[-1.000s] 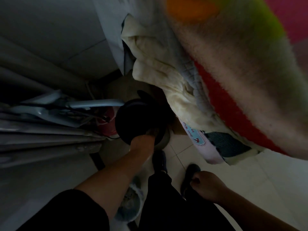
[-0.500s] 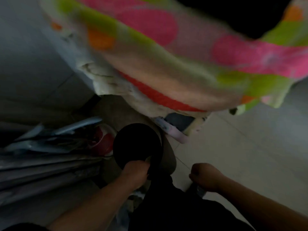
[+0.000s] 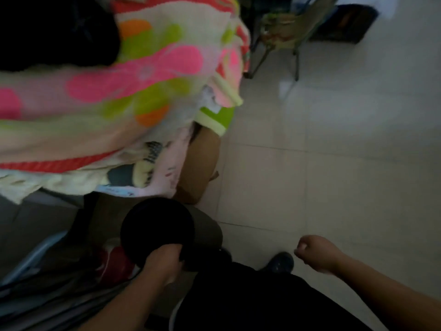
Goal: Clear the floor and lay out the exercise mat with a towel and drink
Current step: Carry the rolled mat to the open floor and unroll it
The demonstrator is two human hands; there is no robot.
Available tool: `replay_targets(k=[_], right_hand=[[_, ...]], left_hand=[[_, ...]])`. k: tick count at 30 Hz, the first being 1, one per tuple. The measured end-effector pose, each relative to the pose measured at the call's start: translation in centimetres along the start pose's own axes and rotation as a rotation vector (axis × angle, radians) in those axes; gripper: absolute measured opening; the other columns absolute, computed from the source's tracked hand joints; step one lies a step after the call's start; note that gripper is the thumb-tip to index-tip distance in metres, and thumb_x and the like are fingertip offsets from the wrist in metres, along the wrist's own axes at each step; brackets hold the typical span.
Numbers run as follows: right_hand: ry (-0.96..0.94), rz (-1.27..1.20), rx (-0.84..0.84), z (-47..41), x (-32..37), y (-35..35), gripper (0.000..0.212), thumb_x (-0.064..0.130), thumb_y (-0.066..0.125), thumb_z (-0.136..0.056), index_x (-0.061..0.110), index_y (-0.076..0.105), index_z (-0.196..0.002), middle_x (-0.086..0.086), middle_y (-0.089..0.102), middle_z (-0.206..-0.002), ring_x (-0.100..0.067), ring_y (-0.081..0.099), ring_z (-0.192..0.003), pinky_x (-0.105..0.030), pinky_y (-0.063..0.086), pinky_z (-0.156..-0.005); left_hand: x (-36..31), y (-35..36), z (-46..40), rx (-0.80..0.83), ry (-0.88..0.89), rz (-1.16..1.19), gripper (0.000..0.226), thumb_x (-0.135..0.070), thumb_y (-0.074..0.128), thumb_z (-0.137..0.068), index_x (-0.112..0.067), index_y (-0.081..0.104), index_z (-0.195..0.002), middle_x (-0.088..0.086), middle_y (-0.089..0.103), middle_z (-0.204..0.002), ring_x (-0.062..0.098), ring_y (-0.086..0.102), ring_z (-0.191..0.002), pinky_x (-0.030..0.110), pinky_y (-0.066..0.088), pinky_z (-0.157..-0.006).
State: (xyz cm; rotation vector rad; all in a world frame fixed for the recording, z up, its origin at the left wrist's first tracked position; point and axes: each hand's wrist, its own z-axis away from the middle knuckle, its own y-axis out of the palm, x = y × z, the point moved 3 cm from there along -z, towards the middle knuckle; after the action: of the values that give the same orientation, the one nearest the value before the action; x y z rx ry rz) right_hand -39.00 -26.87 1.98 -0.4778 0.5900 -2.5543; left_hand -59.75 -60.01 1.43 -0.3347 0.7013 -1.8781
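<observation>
A rolled black exercise mat (image 3: 157, 225) stands upright low in the view, and I look at its round end from above. My left hand (image 3: 164, 261) grips the near rim of the roll. My right hand (image 3: 315, 253) hangs to the right over the pale floor tiles (image 3: 334, 175), curled into a fist with nothing in it. No towel laid out and no drink can be made out in this blurred frame.
A floral pink, green and orange blanket (image 3: 143, 68) hangs over a bed edge at upper left, above a brown board (image 3: 200, 163). A red object (image 3: 117, 259) and grey slats sit at lower left. A folding metal rack (image 3: 286, 27) and dark box (image 3: 346, 22) stand at the top.
The view has swung right, away from the corner, showing more open tile floor. My left hand keeps its hold on the mat roll; the right fist has moved right.
</observation>
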Motion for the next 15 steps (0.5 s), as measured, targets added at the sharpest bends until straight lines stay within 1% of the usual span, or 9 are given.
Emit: replay_targets(k=[3, 5, 6, 8, 9, 11, 13, 15], right_hand=[[0.09, -0.109, -0.05, 2.2, -9.2, -0.7, 0.019, 0.035, 0.059, -0.088, 0.02, 0.06, -0.075, -0.001, 0.068, -0.08, -0.018, 0.059, -0.071, -0.023, 0.041, -0.059], [0.16, -0.176, -0.072, 3.8, -15.3, -0.7, 0.018, 0.031, 0.058, -0.088, 0.02, 0.059, -0.074, -0.001, 0.067, -0.077, -0.018, 0.058, -0.067, -0.022, 0.042, -0.059], [0.196, -0.21, -0.081, 4.7, -18.1, -0.6, 0.018, 0.03, 0.058, -0.088, 0.02, 0.059, -0.074, -0.001, 0.067, -0.075, -0.017, 0.058, -0.066, -0.022, 0.042, -0.059], [0.273, -0.276, -0.09, 6.5, -22.8, 0.2, 0.019, 0.028, 0.059, -0.088, 0.019, 0.058, -0.071, 0.0, 0.064, -0.071, -0.019, 0.059, -0.067, -0.023, 0.042, -0.06], [0.307, -0.3, -0.092, 7.4, -24.8, 0.8, 0.02, 0.026, 0.06, -0.088, 0.019, 0.057, -0.07, 0.001, 0.063, -0.069, -0.02, 0.06, -0.069, -0.023, 0.041, -0.06], [0.374, -0.36, -0.089, 8.7, -27.8, 2.3, 0.021, 0.024, 0.061, -0.087, 0.017, 0.057, -0.068, -0.002, 0.063, -0.068, -0.022, 0.062, -0.072, -0.025, 0.04, -0.061], [0.418, -0.442, -0.102, 9.7, -29.7, 3.6, 0.021, 0.021, 0.062, -0.085, 0.014, 0.057, -0.066, -0.006, 0.062, -0.067, -0.022, 0.06, -0.067, -0.026, 0.04, -0.059], [0.414, -0.488, -0.095, 10.3, -30.5, 4.6, 0.026, 0.017, 0.061, -0.083, 0.015, 0.049, -0.06, -0.006, 0.053, -0.064, -0.021, 0.054, -0.064, -0.027, 0.033, -0.053]], left_hand=[[-3.6, 0.1, -0.1, -0.024, 0.012, -0.061, 0.042, -0.035, 0.056, -0.087, -0.021, 0.056, -0.127, 0.007, 0.061, -0.129, 0.027, 0.057, -0.117, 0.033, 0.048, -0.094], [-6.0, 0.2, -0.3, -0.021, 0.016, -0.096, 0.045, -0.035, 0.057, -0.087, -0.02, 0.055, -0.129, 0.007, 0.06, -0.131, 0.027, 0.056, -0.119, 0.032, 0.046, -0.096], [-7.4, 0.2, -0.4, -0.023, 0.017, -0.108, 0.042, -0.034, 0.058, -0.087, -0.019, 0.057, -0.126, 0.007, 0.062, -0.128, 0.027, 0.057, -0.116, 0.032, 0.047, -0.092], [-10.4, 0.0, -0.4, -0.022, 0.03, -0.113, 0.031, -0.031, 0.058, -0.086, -0.019, 0.063, -0.114, 0.007, 0.067, -0.117, 0.026, 0.061, -0.105, 0.031, 0.047, -0.079], [-12.1, -0.2, -0.6, -0.019, 0.043, -0.111, 0.027, -0.029, 0.058, -0.086, -0.019, 0.064, -0.11, 0.007, 0.068, -0.112, 0.026, 0.062, -0.1, 0.03, 0.045, -0.074], [-15.6, -0.5, -1.1, -0.011, 0.078, -0.114, 0.025, -0.026, 0.059, -0.086, -0.016, 0.065, -0.108, 0.009, 0.068, -0.107, 0.026, 0.062, -0.096, 0.029, 0.042, -0.07], [-19.3, -0.9, -2.0, 0.011, 0.113, -0.13, 0.028, -0.026, 0.061, -0.087, -0.013, 0.064, -0.111, 0.012, 0.068, -0.108, 0.028, 0.062, -0.099, 0.032, 0.046, -0.075], [-22.9, -1.2, -2.8, 0.028, 0.138, -0.147, 0.032, -0.027, 0.062, -0.087, -0.01, 0.063, -0.114, 0.014, 0.067, -0.112, 0.028, 0.062, -0.103, 0.034, 0.048, -0.082]])
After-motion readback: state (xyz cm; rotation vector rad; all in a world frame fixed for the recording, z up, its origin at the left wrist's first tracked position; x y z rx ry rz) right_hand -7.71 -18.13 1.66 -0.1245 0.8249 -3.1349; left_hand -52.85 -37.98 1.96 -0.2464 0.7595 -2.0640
